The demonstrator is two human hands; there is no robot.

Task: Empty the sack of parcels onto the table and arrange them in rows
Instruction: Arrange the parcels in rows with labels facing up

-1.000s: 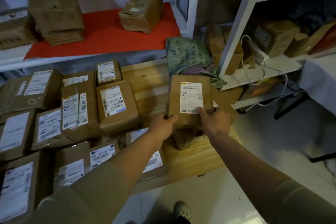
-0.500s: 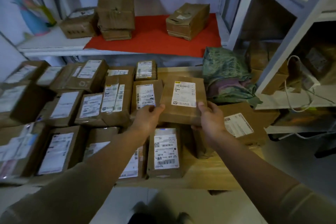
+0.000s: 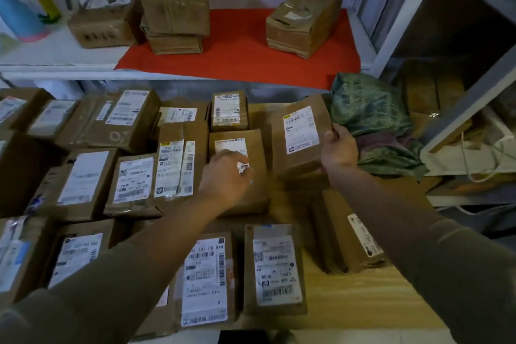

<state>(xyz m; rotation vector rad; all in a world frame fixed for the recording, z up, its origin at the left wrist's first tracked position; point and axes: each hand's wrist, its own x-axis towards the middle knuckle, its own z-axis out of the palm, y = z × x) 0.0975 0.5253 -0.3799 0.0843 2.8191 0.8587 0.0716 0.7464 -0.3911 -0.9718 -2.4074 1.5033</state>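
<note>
Parcel (image 3: 300,134) now in R hand (image 3: 339,149) only; L hand (image 3: 224,176) off.

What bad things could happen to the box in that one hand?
The right hand alone holds the raised parcel by one edge, so it might tip or slip onto the boxes below. The left hand is over the parcel beside the gap, so it might get bumped. The sack lies close on the right and could crowd the spot.
</note>
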